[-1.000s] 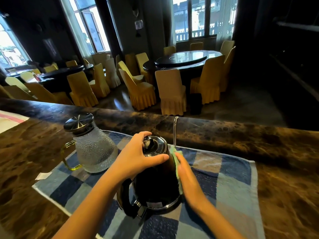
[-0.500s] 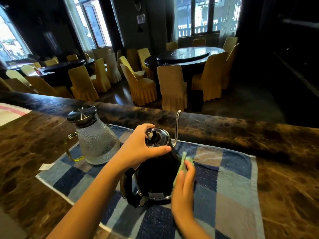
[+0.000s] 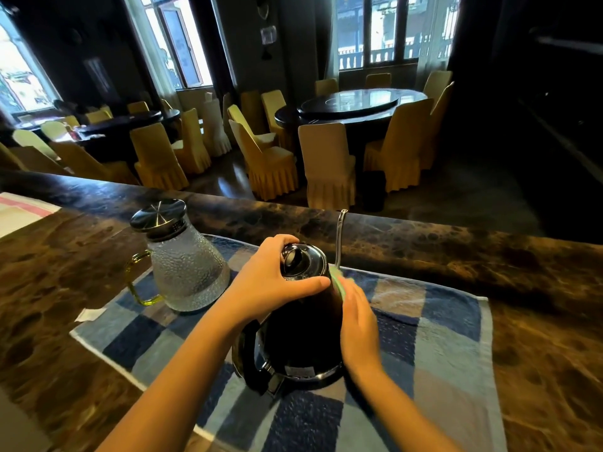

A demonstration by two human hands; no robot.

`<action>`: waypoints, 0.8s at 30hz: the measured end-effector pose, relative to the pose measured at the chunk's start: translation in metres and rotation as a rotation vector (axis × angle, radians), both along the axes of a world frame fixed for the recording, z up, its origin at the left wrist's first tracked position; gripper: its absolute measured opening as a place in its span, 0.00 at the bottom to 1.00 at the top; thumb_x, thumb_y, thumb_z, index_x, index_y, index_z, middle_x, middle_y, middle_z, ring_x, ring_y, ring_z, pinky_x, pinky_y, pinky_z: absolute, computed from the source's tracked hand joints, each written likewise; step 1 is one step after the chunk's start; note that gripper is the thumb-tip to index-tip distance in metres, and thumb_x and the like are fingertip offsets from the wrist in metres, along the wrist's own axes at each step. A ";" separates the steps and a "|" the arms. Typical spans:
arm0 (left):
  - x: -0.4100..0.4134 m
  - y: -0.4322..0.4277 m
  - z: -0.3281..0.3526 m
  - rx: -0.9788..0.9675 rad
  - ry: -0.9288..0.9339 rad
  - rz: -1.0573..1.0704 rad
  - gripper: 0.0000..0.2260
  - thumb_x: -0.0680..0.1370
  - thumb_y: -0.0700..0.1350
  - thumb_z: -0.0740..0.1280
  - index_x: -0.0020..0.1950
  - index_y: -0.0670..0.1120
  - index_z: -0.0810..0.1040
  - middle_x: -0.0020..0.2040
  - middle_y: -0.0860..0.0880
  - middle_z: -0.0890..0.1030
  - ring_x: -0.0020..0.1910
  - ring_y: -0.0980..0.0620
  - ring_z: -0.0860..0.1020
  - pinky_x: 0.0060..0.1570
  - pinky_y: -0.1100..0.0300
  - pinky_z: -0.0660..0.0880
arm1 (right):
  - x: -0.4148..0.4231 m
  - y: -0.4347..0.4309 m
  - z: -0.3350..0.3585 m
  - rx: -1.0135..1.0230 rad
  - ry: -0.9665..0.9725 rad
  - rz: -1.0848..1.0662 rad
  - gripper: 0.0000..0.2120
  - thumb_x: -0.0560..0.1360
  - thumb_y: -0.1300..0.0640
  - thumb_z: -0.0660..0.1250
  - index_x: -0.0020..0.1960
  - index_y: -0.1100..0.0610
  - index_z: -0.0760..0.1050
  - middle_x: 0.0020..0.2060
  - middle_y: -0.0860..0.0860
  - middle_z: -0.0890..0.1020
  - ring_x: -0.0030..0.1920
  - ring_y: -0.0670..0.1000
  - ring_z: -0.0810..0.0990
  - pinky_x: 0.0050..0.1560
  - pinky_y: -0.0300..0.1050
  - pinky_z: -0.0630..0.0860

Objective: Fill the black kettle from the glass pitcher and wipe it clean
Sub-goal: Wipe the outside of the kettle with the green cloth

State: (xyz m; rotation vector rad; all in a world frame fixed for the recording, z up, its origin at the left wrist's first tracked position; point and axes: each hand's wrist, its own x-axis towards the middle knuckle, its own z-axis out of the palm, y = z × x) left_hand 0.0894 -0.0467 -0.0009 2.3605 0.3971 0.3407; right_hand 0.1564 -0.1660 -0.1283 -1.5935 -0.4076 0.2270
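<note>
The black kettle (image 3: 300,340) stands upright on a blue checked towel (image 3: 437,347), its thin gooseneck spout (image 3: 339,239) pointing away from me and its handle toward me. My left hand (image 3: 270,287) grips the kettle's top around the shiny lid (image 3: 301,260). My right hand (image 3: 357,324) presses a green cloth (image 3: 339,282) flat against the kettle's right side; most of the cloth is hidden under the palm. The glass pitcher (image 3: 187,272), textured with a steel lid and yellow-green handle, stands on the towel's left part, apart from the kettle.
The towel lies on a dark brown marble counter (image 3: 538,305) with a raised far ledge. A small white paper scrap (image 3: 89,314) lies left of the towel. A white cloth with a red stripe (image 3: 19,210) sits at far left. Beyond are round tables and yellow-covered chairs.
My right hand with the green cloth slid down the kettle's right side and has come back up toward the lid. My left hand stayed on the kettle's top.
</note>
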 end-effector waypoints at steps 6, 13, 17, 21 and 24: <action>0.000 0.000 -0.002 0.003 0.010 0.005 0.33 0.65 0.57 0.75 0.66 0.53 0.67 0.61 0.53 0.72 0.57 0.58 0.73 0.49 0.72 0.68 | -0.051 -0.012 0.011 0.036 -0.043 0.072 0.25 0.78 0.38 0.44 0.74 0.38 0.46 0.68 0.22 0.45 0.65 0.20 0.40 0.70 0.32 0.43; 0.001 0.002 -0.001 -0.003 -0.004 -0.007 0.30 0.65 0.57 0.76 0.63 0.53 0.69 0.59 0.53 0.74 0.56 0.60 0.74 0.52 0.67 0.71 | 0.017 0.014 0.030 0.059 0.018 0.126 0.18 0.79 0.42 0.51 0.60 0.42 0.76 0.62 0.45 0.78 0.66 0.47 0.73 0.67 0.50 0.69; 0.002 0.003 -0.002 -0.008 0.026 -0.016 0.37 0.58 0.65 0.73 0.63 0.55 0.69 0.59 0.54 0.75 0.57 0.58 0.75 0.53 0.65 0.72 | 0.008 -0.004 0.000 0.036 0.061 0.059 0.17 0.83 0.51 0.50 0.66 0.44 0.72 0.66 0.44 0.75 0.69 0.46 0.69 0.68 0.44 0.67; 0.002 0.004 -0.002 -0.018 0.035 -0.016 0.38 0.56 0.67 0.71 0.62 0.55 0.69 0.59 0.53 0.75 0.57 0.56 0.75 0.53 0.63 0.73 | -0.024 -0.021 -0.019 -0.028 0.087 0.002 0.22 0.82 0.50 0.49 0.76 0.47 0.57 0.76 0.41 0.58 0.74 0.38 0.53 0.73 0.36 0.52; 0.003 0.005 -0.005 -0.008 0.036 -0.013 0.37 0.56 0.67 0.71 0.61 0.57 0.69 0.59 0.54 0.75 0.57 0.57 0.75 0.52 0.64 0.72 | -0.040 -0.025 0.000 0.033 0.016 0.009 0.21 0.83 0.53 0.51 0.75 0.45 0.56 0.73 0.36 0.57 0.70 0.27 0.52 0.74 0.34 0.51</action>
